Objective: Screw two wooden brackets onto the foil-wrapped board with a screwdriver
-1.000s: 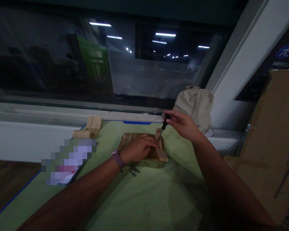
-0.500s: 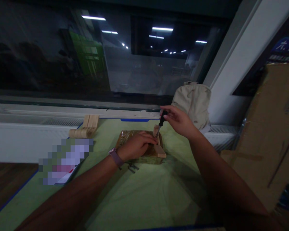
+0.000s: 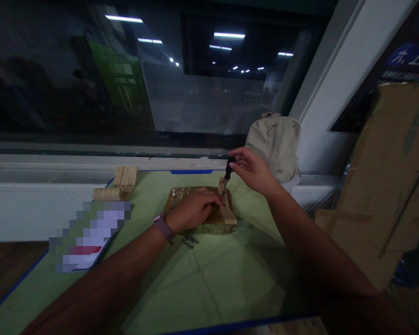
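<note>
A black-handled screwdriver [image 3: 229,166] slants down in my right hand [image 3: 254,171], the fingers closed round its handle. Its tip meets a light wooden piece [image 3: 228,215] with an upright part at its far end; the exact contact is too small to make out. My left hand [image 3: 192,208], with a band on the wrist, presses its fingertips against the wooden piece and hides part of it. Under both lies a brown box [image 3: 214,229] wrapped in shiny tape. Several small dark metal parts [image 3: 189,240] lie just in front of the box.
Joined wooden pieces [image 3: 125,179] stand at the table's back left, behind a pixelated sheet or booklet [image 3: 94,237]. A beige backpack [image 3: 274,142] leans by the window behind my right hand. Large cardboard [image 3: 377,186] stands to the right of the green-topped table [image 3: 209,288].
The whole view has shifted slightly, so things appear a little left and higher. The screwdriver remains in my right hand at the wooden piece, and my left hand keeps its place.
</note>
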Available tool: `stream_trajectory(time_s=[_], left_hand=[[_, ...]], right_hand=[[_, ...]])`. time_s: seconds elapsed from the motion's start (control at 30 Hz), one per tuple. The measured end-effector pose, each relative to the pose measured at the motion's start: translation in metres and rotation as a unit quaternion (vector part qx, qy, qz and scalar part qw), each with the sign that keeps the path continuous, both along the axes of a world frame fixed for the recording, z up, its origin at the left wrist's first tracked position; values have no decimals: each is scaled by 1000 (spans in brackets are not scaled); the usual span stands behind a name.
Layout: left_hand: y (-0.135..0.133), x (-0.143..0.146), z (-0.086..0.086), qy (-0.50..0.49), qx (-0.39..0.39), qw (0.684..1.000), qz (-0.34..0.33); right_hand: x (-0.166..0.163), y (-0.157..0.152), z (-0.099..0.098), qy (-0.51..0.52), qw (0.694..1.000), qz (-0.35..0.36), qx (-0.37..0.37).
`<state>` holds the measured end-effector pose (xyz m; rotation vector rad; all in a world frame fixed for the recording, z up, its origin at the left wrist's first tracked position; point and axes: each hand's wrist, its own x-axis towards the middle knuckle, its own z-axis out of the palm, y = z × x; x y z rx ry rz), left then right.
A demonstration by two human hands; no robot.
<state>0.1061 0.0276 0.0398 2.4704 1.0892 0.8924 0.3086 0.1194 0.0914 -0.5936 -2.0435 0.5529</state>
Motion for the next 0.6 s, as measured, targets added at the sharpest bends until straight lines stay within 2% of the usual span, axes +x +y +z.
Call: stream_trajectory(time_s=[0.13, 0.27, 0.4, 0.5, 0.6], left_hand=[[1, -1, -2, -3, 2, 1000, 0], [1, -1, -3, -7, 4, 1000, -5], [1, -1, -3, -3, 3, 1000, -2], [1, -1, -3, -2, 5, 1000, 0], [0, -1, -2, -2, 6, 1000, -1]], right_hand=[[-2, -8, 4, -55, 993, -65, 79], [-3, -13, 8, -105, 983, -108, 108], [1, -9, 10, -112, 984, -71, 121], [4, -6, 10, -92, 993, -6, 75], [3, -8, 10, -81, 995, -8, 58]])
